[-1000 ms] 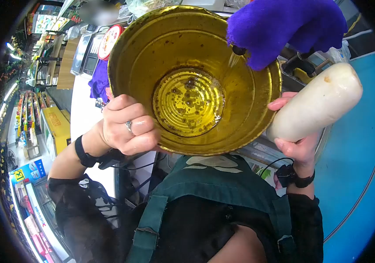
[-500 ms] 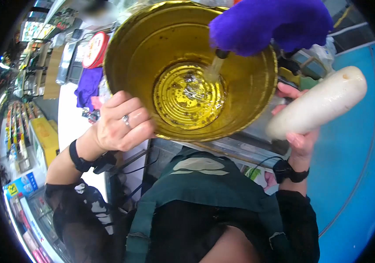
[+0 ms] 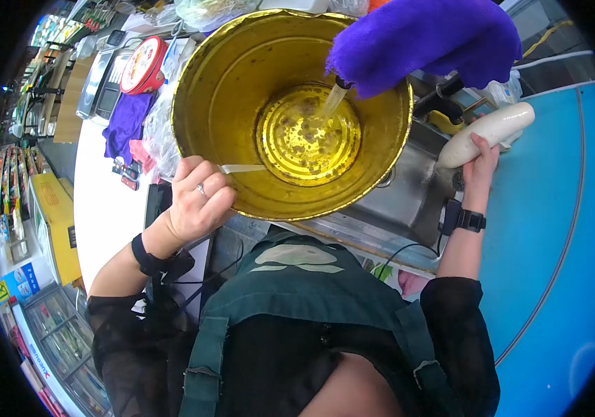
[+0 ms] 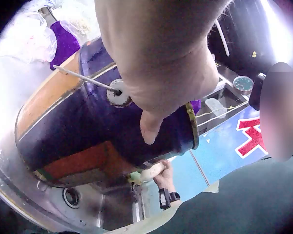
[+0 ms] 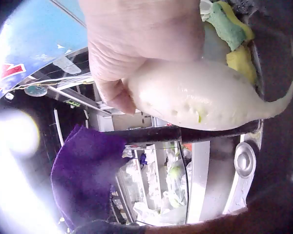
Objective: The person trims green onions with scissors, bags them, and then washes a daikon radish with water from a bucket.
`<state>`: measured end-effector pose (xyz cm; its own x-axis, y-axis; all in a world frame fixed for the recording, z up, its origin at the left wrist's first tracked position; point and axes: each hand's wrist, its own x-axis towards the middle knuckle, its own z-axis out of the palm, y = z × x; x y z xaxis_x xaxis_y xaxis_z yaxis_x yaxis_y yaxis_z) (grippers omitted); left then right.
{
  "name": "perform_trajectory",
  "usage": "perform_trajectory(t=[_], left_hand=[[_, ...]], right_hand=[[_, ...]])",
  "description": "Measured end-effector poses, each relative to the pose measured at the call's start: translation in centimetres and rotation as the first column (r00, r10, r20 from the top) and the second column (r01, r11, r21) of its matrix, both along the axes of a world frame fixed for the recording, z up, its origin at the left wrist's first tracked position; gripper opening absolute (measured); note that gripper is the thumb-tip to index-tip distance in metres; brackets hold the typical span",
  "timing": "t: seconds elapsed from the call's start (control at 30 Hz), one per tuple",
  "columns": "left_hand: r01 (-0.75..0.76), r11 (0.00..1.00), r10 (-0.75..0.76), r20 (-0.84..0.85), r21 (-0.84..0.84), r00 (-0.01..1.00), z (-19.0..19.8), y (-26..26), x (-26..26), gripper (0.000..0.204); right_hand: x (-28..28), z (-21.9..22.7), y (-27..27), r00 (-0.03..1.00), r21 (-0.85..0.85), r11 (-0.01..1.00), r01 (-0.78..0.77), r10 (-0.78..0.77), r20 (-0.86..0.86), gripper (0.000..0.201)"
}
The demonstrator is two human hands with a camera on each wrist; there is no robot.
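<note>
My left hand grips the near left rim of a bucket, whose gold inside faces the head camera. In the left wrist view the bucket shows a dark blue and orange outside, with a wire handle close to the hand. A pale strip lies over the inner wall. Water runs into the bucket from a spout under a purple cloth. To the right, my right hand holds a white radish; the right wrist view shows its tapering root.
Below the bucket is a metal sink with a drain. A blue surface spreads along the right. On the white counter at left are a red round tin, a purple cloth and plastic bags.
My right hand has carried the radish away from the bucket's right rim, over the sink's far right edge. The water stream has grown. My left hand keeps its grip on the rim.
</note>
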<state>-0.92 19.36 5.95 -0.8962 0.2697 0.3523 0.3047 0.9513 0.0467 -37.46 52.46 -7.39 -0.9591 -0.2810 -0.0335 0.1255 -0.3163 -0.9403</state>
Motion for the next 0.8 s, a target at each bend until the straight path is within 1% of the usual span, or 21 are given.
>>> perform_trajectory(t=[0.03, 0.1, 0.13, 0.17, 0.2, 0.23, 0.27, 0.3, 0.37, 0.4, 0.43, 0.47, 0.5, 0.57, 0.6, 0.63, 0.67, 0.7, 0.73, 0.77, 0.8], left_hand=[[-0.01, 1.0, 0.01, 0.002, -0.001, 1.0, 0.2, 0.3, 0.0, 0.029], [-0.095, 0.995, 0.093, 0.091, 0.014, 0.992, 1.3, 1.1, -0.3, 0.032], [-0.102, 0.994, 0.097, 0.127, 0.029, 0.987, 2.4, 1.2, 0.0, 0.047], [-0.111, 0.994, 0.107, 0.129, 0.025, 0.986, 2.5, 1.2, 0.4, 0.047], [-0.212, 0.962, 0.211, 0.027, 0.17, 0.977, 2.6, 1.1, 0.9, 0.055], [-0.289, 0.902, 0.323, -0.058, 0.319, 0.944, 2.6, 0.8, 1.4, 0.063], [-0.446, 0.826, 0.488, -0.044, 0.345, 0.871, 2.6, -0.2, 1.9, 0.073], [-0.554, 0.732, 0.6, 0.009, 0.396, 0.8, 2.8, -1.0, 1.9, 0.064], [-0.634, 0.543, 0.665, 0.18, 0.55, 0.725, 2.3, -3.3, 1.5, 0.056], [-0.631, 0.545, 0.666, 0.172, 0.551, 0.725, 2.5, -4.0, 1.1, 0.056], [-0.703, 0.497, 0.64, 0.331, 0.509, 0.693, 2.8, -4.6, 0.5, 0.054], [-0.767, 0.453, 0.6, 0.481, 0.455, 0.639, 3.0, -5.0, 0.1, 0.053], [-0.762, 0.455, 0.602, 0.471, 0.461, 0.645, 3.0, -5.2, -0.2, 0.053], [-0.671, 0.572, 0.617, 0.293, 0.471, 0.731, 3.3, -5.7, -1.6, 0.054], [-0.523, 0.755, 0.518, 0.128, 0.395, 0.846, 3.7, -6.4, -1.9, 0.053], [-0.404, 0.903, 0.406, 0.014, 0.146, 0.914, 4.5, -7.2, -1.8, 0.055], [-0.255, 0.958, 0.238, 0.134, 0.131, 0.962, 5.4, -7.8, -2.1, 0.059], [-0.132, 0.991, 0.128, 0.248, 0.0, 0.96, 6.1, -8.0, -2.4, 0.066], [-0.031, 0.991, 0.072, 0.338, -0.127, 0.938, 7.1, -7.6, -3.1, 0.07], [0.045, 0.976, 0.036, 0.361, -0.212, 0.932, 8.0, -6.8, -3.5, 0.071], [0.11, 0.961, -0.015, 0.353, -0.253, 0.936, 7.8, -6.8, -3.8, 0.066]], right_hand=[[-0.5, -0.6, -0.2, 1.0, -0.001, 1.0, -0.01, 0.01, 0.002, 0.067], [-1.6, -1.5, -0.8, 0.997, -0.038, 0.999, 0.034, -0.031, 0.065, 0.064], [-1.8, -1.5, -1.2, 0.998, -0.044, 0.999, 0.024, -0.021, 0.066, 0.064], [-1.8, -1.4, -1.4, 0.998, -0.045, 0.999, 0.027, -0.024, 0.054, 0.063], [-1.8, -1.5, -1.5, 0.999, -0.046, 0.998, 0.032, -0.03, 0.043, 0.063], [-1.9, -1.7, -1.5, 0.999, -0.048, 0.999, 0.026, -0.023, 0.046, 0.063], [-2.1, -1.9, -1.4, 0.998, -0.039, 0.999, 0.031, -0.029, 0.051, 0.062], [-2.2, -2.1, -1.2, 0.998, -0.029, 0.999, 0.037, -0.036, 0.055, 0.06], [-2.5, -2.7, -1.1, 0.996, -0.046, 0.997, 0.055, -0.052, 0.067, 0.057], [-2.8, -2.8, -1.1, 0.994, -0.063, 0.995, 0.078, -0.073, 0.078, 0.055], [-2.8, -2.6, -1.3, 0.995, -0.068, 0.995, 0.077, -0.072, 0.071, 0.055], [-2.7, -2.3, -1.6, 0.993, -0.085, 0.992, 0.095, -0.089, 0.076, 0.055], [-2.8, -2.1, -1.6, 0.991, -0.104, 0.988, 0.113, -0.105, 0.079, 0.056], [-4.0, -3.0, -1.0, 0.989, -0.11, 0.988, 0.112, -0.1, 0.107, 0.055], [-4.2, -4.1, -0.7, 0.99, -0.081, 0.991, 0.111, -0.103, 0.092, 0.054], [-4.3, -5.0, -0.6, 0.992, -0.063, 0.991, 0.118, -0.115, 0.049, 0.052], [-4.1, -4.7, -1.0, 0.977, -0.061, 0.976, 0.208, -0.204, 0.062, 0.051], [-2.8, -2.6, -2.2, 0.967, -0.025, 0.966, 0.256, -0.255, 0.022, 0.051], [-3.5, -3.6, -2.3, 0.959, -0.02, 0.96, 0.279, -0.277, 0.066, 0.055], [-3.5, -3.0, -2.3, 0.966, -0.099, 0.963, 0.251, -0.243, 0.091, 0.059], [-3.7, -3.6, -1.8, 0.976, -0.149, 0.971, 0.185, -0.164, 0.143, 0.06]])
